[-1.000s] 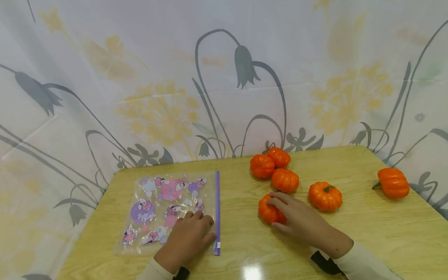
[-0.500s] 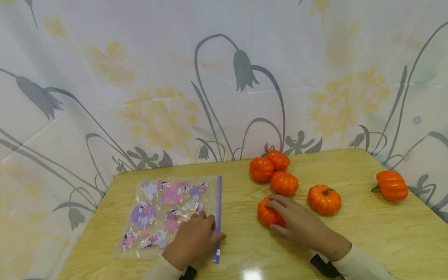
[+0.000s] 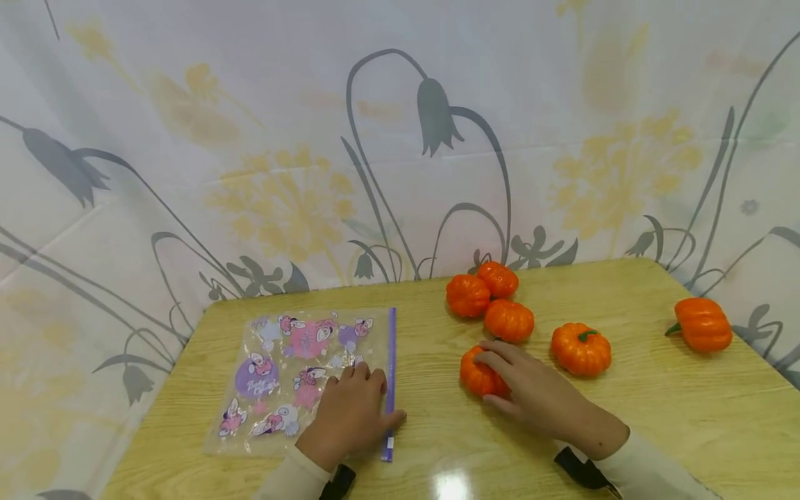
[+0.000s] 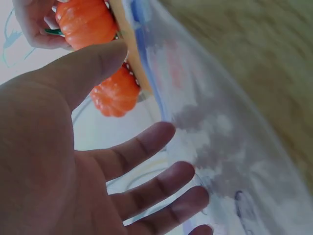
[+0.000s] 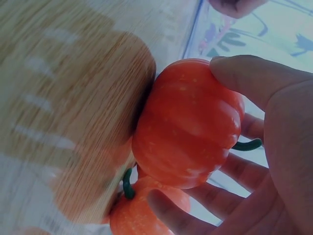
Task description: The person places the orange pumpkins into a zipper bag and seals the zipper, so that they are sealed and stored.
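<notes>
A clear zip bag [image 3: 256, 378] with pink and purple cartoon prints lies flat on the left of the table, its purple zip edge [image 3: 391, 361] facing right. Over the bag's right part is my left hand [image 3: 350, 420], its thumb reaching across the zip edge. In the left wrist view its fingers [image 4: 151, 139] are spread and loosely bent, with nothing held. My right hand [image 3: 537, 399] holds a small orange pumpkin [image 3: 478, 375] on the table. The right wrist view shows thumb and fingers around that pumpkin [image 5: 188, 122]; its green stem points towards the palm.
Behind the held pumpkin sit three clustered pumpkins [image 3: 509, 321]. Another pumpkin [image 3: 581, 349] stands right of them, and one more [image 3: 703, 325] lies near the table's right edge. A flower-printed cloth [image 3: 400, 173] hangs behind the wooden table [image 3: 431, 430].
My left hand has shifted a little to the right over the bag, and its thumb now extends past the zip edge. The right hand stays on the same pumpkin.
</notes>
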A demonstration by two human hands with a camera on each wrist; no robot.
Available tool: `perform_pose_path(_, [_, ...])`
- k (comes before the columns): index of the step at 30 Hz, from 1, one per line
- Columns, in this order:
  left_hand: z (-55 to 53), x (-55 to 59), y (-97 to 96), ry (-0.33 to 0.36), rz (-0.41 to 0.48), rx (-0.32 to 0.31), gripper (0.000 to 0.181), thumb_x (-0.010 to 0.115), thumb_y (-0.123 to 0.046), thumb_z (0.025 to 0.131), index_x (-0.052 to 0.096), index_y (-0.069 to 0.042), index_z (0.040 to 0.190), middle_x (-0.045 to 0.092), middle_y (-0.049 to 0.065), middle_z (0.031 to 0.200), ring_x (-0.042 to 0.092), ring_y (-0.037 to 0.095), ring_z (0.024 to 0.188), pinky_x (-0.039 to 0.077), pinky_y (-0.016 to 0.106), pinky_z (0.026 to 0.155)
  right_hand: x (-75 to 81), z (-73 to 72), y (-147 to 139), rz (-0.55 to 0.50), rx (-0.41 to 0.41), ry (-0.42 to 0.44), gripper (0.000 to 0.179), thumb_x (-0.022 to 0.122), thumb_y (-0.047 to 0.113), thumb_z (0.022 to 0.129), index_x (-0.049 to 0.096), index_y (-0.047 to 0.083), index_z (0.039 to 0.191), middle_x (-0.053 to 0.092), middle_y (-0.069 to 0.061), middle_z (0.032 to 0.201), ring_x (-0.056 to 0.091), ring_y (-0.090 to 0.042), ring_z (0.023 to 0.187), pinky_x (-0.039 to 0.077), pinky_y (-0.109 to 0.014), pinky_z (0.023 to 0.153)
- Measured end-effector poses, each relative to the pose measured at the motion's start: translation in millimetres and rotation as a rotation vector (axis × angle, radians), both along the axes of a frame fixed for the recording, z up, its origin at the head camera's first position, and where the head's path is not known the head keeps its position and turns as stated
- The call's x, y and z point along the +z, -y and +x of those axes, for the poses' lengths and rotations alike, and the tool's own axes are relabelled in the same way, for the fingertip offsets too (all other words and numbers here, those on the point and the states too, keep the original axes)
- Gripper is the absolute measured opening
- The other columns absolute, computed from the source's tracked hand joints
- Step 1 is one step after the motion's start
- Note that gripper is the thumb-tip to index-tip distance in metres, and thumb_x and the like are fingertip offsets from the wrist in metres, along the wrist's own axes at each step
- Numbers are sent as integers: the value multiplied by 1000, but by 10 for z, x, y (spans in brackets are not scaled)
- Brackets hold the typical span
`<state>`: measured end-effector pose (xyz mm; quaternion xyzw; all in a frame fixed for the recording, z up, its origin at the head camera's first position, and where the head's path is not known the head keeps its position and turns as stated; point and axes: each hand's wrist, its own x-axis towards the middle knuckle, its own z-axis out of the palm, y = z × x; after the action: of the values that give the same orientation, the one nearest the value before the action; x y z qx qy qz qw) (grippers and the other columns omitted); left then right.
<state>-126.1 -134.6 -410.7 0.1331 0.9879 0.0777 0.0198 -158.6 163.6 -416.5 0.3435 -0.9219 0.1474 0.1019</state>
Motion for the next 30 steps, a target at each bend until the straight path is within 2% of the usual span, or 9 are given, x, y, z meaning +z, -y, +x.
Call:
perform_pose_path(5, [8, -40, 21, -30, 23, 29, 59, 67, -59, 86, 65, -11, 119, 62, 12, 116, 58, 35, 111, 49, 59, 90, 8, 14, -5, 0, 4, -11, 57, 80, 28, 84, 59, 10, 134, 55, -14, 143, 56, -33, 128, 51, -48, 100])
perform_pose_path(9, [17, -50, 31, -10, 52, 19, 62, 66, -57, 88, 62, -10, 129, 60, 15, 130, 54, 38, 124, 48, 62, 94, 6, 21, -6, 2, 4, -12, 58, 80, 29, 84, 58, 11, 135, 54, -14, 143, 56, -33, 129, 51, -49, 100])
perform_pose_path(14, [24, -43, 29, 12, 47, 12, 65, 66, -57, 88, 60, -11, 133, 60, 15, 130, 55, 38, 122, 49, 62, 91, -3, 26, -2, -1, -1, -9, 59, 80, 28, 85, 57, 11, 137, 54, -14, 144, 55, -34, 130, 50, -49, 101])
perform_pose_path(21, [30, -56, 25, -5, 6, 12, 66, 68, -58, 85, 61, -12, 131, 61, 14, 124, 57, 37, 116, 51, 59, 87, -18, 39, 4, 3, 5, 4, 57, 77, 29, 87, 57, 11, 137, 54, -15, 144, 57, -35, 127, 51, -50, 100])
perform_pose_path(25, [27, -64, 18, -17, -12, 3, 63, 67, -56, 86, 61, -12, 130, 61, 14, 122, 57, 37, 115, 51, 59, 85, -16, 38, 4, 4, 10, 11, 54, 75, 29, 89, 57, 12, 137, 53, -15, 143, 60, -36, 122, 52, -50, 97])
perform_pose_path(30, [25, -79, 7, -19, 7, -16, 56, 64, -48, 89, 60, -11, 131, 60, 15, 124, 56, 38, 117, 50, 60, 87, -12, 35, -1, -1, 11, 8, 52, 74, 29, 89, 57, 12, 136, 53, -15, 143, 61, -36, 121, 53, -50, 96])
